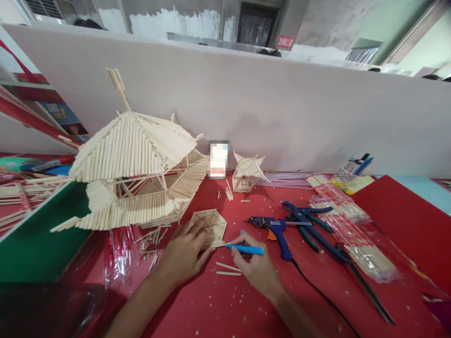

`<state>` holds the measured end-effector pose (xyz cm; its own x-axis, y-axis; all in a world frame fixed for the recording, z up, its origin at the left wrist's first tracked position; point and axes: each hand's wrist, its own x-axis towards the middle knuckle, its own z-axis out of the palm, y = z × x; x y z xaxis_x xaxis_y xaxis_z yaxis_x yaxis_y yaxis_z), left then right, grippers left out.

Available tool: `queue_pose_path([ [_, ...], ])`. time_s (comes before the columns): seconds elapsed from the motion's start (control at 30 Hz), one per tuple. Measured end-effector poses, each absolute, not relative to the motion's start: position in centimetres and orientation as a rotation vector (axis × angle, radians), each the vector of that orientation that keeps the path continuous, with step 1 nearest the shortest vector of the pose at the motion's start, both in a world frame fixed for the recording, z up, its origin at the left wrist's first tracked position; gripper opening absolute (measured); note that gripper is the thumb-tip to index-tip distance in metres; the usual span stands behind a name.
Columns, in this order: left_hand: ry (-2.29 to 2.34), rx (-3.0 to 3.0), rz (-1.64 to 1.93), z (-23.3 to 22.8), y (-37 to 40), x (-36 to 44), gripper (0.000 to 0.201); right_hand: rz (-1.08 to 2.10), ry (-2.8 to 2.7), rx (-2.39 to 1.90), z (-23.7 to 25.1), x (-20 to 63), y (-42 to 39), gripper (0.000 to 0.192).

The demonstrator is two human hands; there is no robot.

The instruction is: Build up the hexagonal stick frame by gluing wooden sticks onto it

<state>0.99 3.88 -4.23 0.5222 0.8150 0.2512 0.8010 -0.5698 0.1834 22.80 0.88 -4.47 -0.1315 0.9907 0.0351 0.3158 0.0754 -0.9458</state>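
My left hand (pixel 186 246) lies with fingers stretched out over a hexagonal panel of thin wooden sticks (pixel 219 227), pressing it on the red tabletop; its left part is hidden under the fingers. My right hand (pixel 252 260) is closed around a blue marker pen (pixel 252 249). The pen's tip points left and meets the panel's lower right edge, or lies very near it. Several loose sticks (pixel 228 273) lie just below the panel, between my hands. A blue glue gun (pixel 273 224) with an orange trigger rests to the right of my right hand.
A large stick-built pavilion (pixel 120 145) stands at left, a small one (pixel 248 173) behind the panel. Pliers (pixel 303 220), bagged sticks (pixel 355 234) and a red board (pixel 405 220) lie right. A pale partition (pixel 282 108) closes the back; the glue gun's cord (pixel 317 291) runs forward.
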Motion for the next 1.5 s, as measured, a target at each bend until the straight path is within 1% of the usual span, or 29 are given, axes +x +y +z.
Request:
queue_pose_path([
  [0.4, 1.433, 2.721, 0.477, -4.1, 3.8, 1.0, 0.034, 1.108, -1.554, -1.337, -4.8, 22.8, 0.6, 0.009],
  [0.6, 1.426, 2.701, 0.513, -4.2, 3.9, 1.0, 0.034, 1.066, -1.579, -1.347, -4.8, 22.8, 0.7, 0.010],
  [0.77, 1.433, 2.724, 0.471, -4.2, 3.9, 0.9, 0.035, 1.019, -1.594, -1.341, -4.8, 23.0, 0.6, 0.010],
  [0.87, 1.441, 2.733, 0.475, -4.3, 3.8, 0.9, 0.036, 0.913, -1.598, -1.286, -4.7, 23.4, 0.7, 0.010],
  [1.03, 1.458, 2.725, 0.463, -4.2, 3.9, 0.9, 0.037, 0.590, -1.836, -1.171, -4.6, 24.6, 1.5, 0.023],
  [1.2, 1.456, 2.709, 0.501, -4.2, 3.9, 0.9, 0.037, 0.354, -1.875, -1.280, -4.6, 25.8, 2.3, 0.022],
  [1.33, 1.473, 2.705, 0.551, -4.5, 3.8, 0.8, 0.039, 0.301, -1.942, -1.285, -4.5, 26.5, 2.6, 0.023],
  [1.43, 1.479, 2.705, 0.541, -4.7, 3.8, 0.8, 0.037, 0.344, -2.065, -1.268, -4.8, 26.6, 2.5, 0.030],
  [1.5, 1.474, 2.702, 0.543, -4.7, 3.8, 0.8, 0.037, 0.380, -2.100, -1.298, -4.9, 26.6, 2.5, 0.030],
])
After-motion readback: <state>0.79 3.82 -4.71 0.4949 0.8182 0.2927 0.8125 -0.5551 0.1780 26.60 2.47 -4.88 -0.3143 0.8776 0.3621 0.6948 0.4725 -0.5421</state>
